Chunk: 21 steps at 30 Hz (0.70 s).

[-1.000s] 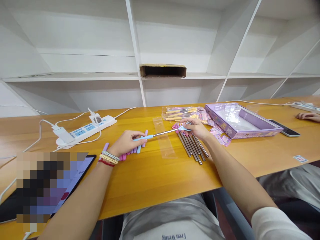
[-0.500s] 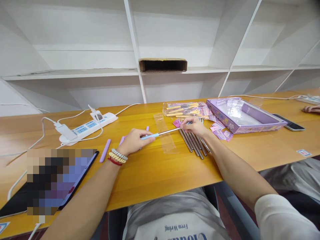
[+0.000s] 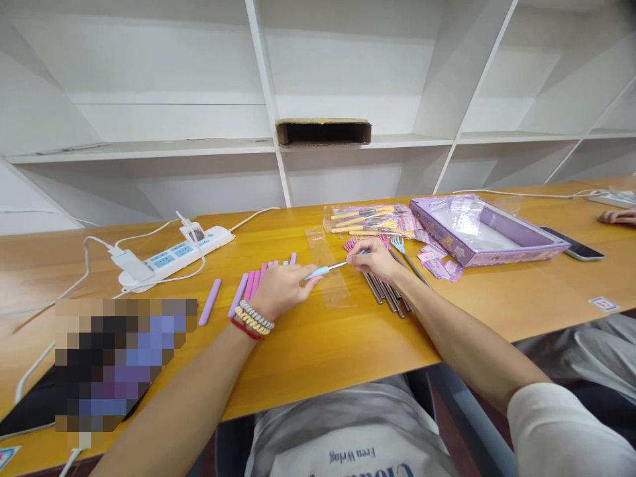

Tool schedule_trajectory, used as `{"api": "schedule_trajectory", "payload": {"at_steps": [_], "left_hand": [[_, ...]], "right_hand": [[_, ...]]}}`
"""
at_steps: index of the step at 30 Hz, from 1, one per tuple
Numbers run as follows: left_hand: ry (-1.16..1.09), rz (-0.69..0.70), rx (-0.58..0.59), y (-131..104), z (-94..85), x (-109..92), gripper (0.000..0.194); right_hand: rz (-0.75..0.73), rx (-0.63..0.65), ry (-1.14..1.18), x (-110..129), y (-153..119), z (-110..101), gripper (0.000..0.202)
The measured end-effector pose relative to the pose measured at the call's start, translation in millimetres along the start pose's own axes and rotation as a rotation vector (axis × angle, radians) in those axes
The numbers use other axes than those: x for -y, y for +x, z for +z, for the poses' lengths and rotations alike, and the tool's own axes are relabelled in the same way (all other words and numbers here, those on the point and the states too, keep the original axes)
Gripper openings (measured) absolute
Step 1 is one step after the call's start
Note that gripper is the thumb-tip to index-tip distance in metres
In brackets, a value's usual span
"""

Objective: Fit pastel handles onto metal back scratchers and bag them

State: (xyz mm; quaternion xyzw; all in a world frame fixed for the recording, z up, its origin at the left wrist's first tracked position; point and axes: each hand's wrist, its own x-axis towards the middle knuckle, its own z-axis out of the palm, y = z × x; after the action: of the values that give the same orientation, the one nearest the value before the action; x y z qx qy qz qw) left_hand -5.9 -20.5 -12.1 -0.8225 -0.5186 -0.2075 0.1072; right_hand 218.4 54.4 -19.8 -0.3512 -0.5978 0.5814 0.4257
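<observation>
Between my hands is a thin metal rod [image 3: 338, 265] with a light blue handle [image 3: 318, 272]. My left hand [image 3: 283, 289] pinches the blue handle. The rod's other end, with a bit of blue, is in the fingers of my right hand [image 3: 375, 260]. Under and beside my right hand lie several metal rods [image 3: 380, 289] with pink or blue claw-shaped heads [image 3: 398, 243]. Purple and pink handles [image 3: 238, 295] lie in a row by my left hand, partly hidden by it. A clear plastic sleeve [image 3: 330, 278] lies flat between the two groups.
Packaged yellow-handled pieces [image 3: 368, 218] lie at the back, beside a purple box [image 3: 517, 255] and small cards [image 3: 437, 262]. A phone [image 3: 574, 244] is at right, a power strip [image 3: 173, 257] and tablet [image 3: 37, 401] at left. Another person's hand [image 3: 619, 217] rests at the far right.
My left hand has moved right with the blue handle, uncovering more of the handle row. My right hand has shifted slightly left and down. The hands are closer together and less rod shows.
</observation>
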Motion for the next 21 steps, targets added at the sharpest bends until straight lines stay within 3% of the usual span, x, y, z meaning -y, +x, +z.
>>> {"api": "schedule_trajectory", "payload": {"at_steps": [7,15,18,21], "left_hand": [[0.115,0.033,-0.007,0,4.7,-4,0.035],[0.004,0.037,0.024,-3,0.5,8,0.030],[-0.054,0.043,0.051,-2,-0.7,5,0.029],[-0.065,0.030,0.072,0,-0.7,2,0.030]], "right_hand": [[-0.011,0.007,-0.063,1,-2,1,0.015],[-0.093,0.148,-0.162,-4,-1,-2,0.018],[-0.132,0.188,-0.302,-8,2,-9,0.020],[-0.275,0.198,-0.471,-12,6,-15,0.020]]}}
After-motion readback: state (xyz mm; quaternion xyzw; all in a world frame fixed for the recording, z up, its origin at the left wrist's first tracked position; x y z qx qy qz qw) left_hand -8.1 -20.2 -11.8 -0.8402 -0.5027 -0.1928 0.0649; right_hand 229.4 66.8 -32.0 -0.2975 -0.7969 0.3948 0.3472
